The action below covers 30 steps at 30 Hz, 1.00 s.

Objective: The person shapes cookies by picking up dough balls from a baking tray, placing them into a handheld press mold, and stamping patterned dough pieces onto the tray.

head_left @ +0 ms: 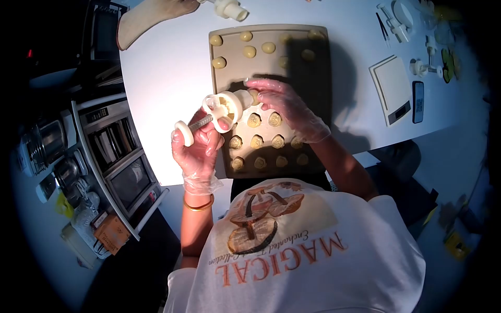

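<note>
Plunger press (223,110): white, with a round knob, a ridged or spring-wound shaft, a looped collar and a wide cup; held aslant above the tray (229,77), translucent end towards the right hand (279,101).
Stamped pieces (254,120): pale yellow, raised-patterned, set in rows on the side nearest the body.
Smooth balls (268,47): plain, rounded, spread over the far end of the tray.
Shadow (313,78): dark across the tray's right side, dimming several smooth balls; pattern on the nearest row hard to make out; second white device (229,9) cut off by the top edge.
Left hand (197,148): curled round the collar, firmly holding the press, knob near the thumb; wrist upright, clear glove, gold bracelet (199,205) below.
Right hand: half-curled, fingers stretched leftwards beside a dough lump (254,97) at the press's end; cannot tell whether pinching or merely touching.
</note>
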Available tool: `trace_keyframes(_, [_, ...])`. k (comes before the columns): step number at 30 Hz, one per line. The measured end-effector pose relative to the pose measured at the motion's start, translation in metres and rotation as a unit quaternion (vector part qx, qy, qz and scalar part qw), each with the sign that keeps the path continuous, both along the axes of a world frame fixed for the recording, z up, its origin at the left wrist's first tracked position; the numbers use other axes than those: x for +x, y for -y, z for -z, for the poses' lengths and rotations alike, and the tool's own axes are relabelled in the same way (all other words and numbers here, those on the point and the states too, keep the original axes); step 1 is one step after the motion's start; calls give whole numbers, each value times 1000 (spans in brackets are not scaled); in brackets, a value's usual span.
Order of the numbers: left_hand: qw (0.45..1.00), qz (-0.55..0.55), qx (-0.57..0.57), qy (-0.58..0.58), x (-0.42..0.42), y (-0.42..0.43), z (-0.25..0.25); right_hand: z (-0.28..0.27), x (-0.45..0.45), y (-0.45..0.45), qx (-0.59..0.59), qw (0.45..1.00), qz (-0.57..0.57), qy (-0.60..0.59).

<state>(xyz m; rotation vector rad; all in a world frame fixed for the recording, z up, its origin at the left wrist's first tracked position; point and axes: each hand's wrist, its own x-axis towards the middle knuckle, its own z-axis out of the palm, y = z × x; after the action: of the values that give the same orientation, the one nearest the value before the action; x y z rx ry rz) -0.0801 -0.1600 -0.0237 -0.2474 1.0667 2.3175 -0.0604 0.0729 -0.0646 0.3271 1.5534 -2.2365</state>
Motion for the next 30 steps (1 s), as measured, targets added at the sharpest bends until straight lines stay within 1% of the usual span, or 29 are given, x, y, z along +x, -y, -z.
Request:
trace_keyframes(3, [1000, -11, 22, 12, 1, -1, 2, 2, 3, 2, 5, 1000, 21, 7])
trace_keyframes(5, [998, -14, 49, 28, 2, -1, 2, 3, 7, 5, -97, 993, 46, 49])
trace_keyframes(6, [998, -13, 48, 27, 2, 0, 4, 5, 10, 6, -98, 993, 48, 48])
trace_keyframes(8, [998, -6, 54, 31, 3, 4, 8, 14, 15, 8, -143, 987, 76, 8])
trace_keyframes(9, [998, -5, 54, 31, 2, 4, 8, 24, 16, 9, -144, 987, 77, 7])
trace_keyframes(11, [995, -6, 91, 31, 2, 3, 9, 45, 18, 12, -231, 968, 68, -74])
trace_keyframes(12, [995, -5, 90, 31, 2, 4, 9, 34, 17, 13, -231, 968, 68, -74])
trace_keyframes(14, [996, -9, 84, 38, 2, 5, 10, 4, 12, 13, -153, 985, 73, 14])
trace_keyframes(15, [996, -8, 84, 38, 1, 5, 10, 13, 15, 16, -153, 985, 74, 14])
trace_keyframes(17, [998, 28, 47, -8, 0, 6, 10, 39, 26, 23, -171, 971, 120, -120])
trace_keyframes(18, [999, 28, 46, -7, 0, 8, 12, 32, 22, 24, -172, 970, 121, -119])
trace_keyframes(20, [998, 18, -54, -37, 0, 10, 19, 15, 5, 28, -152, 982, 96, 48])
trace_keyframes(21, [998, 20, -54, -37, -2, 13, 20, 23, 0, 33, -153, 982, 98, 48])
trace_keyframes(23, [992, 35, -117, -40, -6, 17, 21, 43, -10, 45, -70, 991, 94, 71])
trace_keyframes(24, [989, 17, -140, -38, -6, 15, 21, 44, -17, 50, -70, 990, 96, 72])
trace_keyframes(25, [989, 18, -141, -39, -8, 13, 21, 44, -24, 54, -35, 991, 88, 94])
trace_keyframes(26, [984, 14, -175, -32, -11, 12, 22, 44, -30, 56, 1, 990, 79, 116])
trace_keyframes(27, [977, 9, -210, -24, -13, 11, 23, 52, -33, 58, 0, 990, 80, 116])
trace_keyframes(29, [978, 17, -204, -36, -15, 9, 27, 72, -34, 62, 129, 989, 51, 54])
trace_keyframes(30, [972, 27, -233, -32, -17, 7, 26, 68, -34, 58, 128, 989, 53, 54])
